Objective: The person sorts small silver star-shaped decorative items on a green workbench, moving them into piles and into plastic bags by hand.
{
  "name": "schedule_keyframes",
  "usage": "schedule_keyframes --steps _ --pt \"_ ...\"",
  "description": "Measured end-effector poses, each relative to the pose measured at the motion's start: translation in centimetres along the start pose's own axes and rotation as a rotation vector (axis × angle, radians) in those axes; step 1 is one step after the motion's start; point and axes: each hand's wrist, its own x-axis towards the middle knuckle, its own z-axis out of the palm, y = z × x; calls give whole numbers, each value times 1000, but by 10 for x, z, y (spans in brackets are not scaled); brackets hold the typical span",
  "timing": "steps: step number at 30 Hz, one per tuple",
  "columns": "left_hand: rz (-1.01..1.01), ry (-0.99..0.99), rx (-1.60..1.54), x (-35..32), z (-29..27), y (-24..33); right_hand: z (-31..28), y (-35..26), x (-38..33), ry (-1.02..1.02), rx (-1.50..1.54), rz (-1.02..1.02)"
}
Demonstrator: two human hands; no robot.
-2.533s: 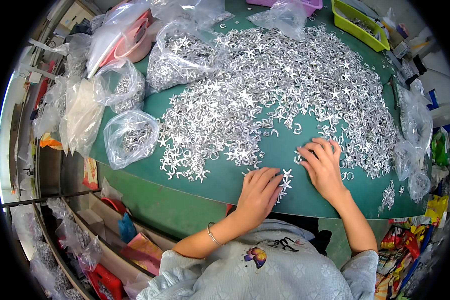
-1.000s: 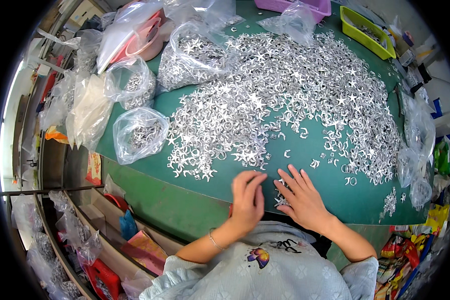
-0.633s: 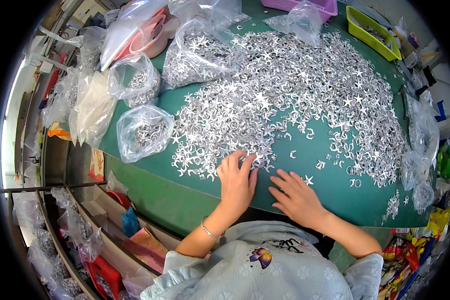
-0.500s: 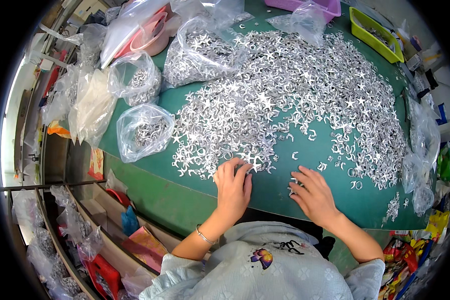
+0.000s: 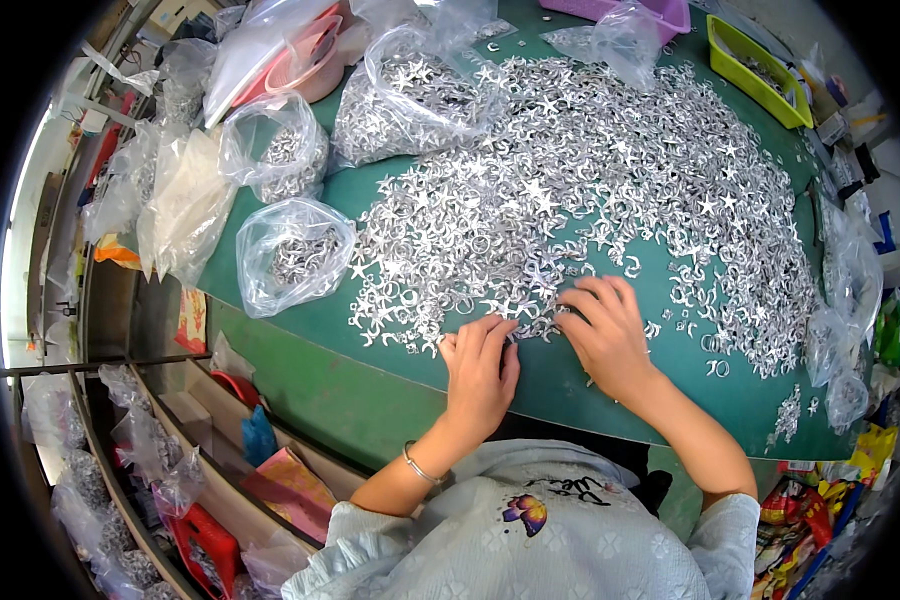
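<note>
A wide pile of small silvery metal pieces, many shaped like stars, crescents and rings, lies on the green tabletop. At the pile's near edge is my left hand, its fingers bent and pressed together. A silvery glint shows by its fingertips, but whatever they hold is mostly hidden. My right hand reaches over the near middle of the pile, to the right of the left hand. Its fingers are apart and curved down, with the tips touching the pieces there. I see no piece gripped in it.
Clear plastic bags of metal pieces stand left of the pile, with a larger full bag behind. Pink baskets sit at the back left, purple and yellow-green ones at the back right. Wooden compartments flank the table's left side.
My right hand has moved left and forward, from bare tabletop onto the pile's edge. My left hand has shifted slightly right, its fingers still bent at the pile.
</note>
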Motion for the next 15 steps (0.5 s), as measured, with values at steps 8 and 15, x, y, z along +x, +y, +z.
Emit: schedule_keyframes --steps 8,15 --pt "24 176 -124 -6 -3 0 -30 1 -20 -88 280 126" --pt "222 -95 -209 -20 18 30 2 8 16 -14 109 65"
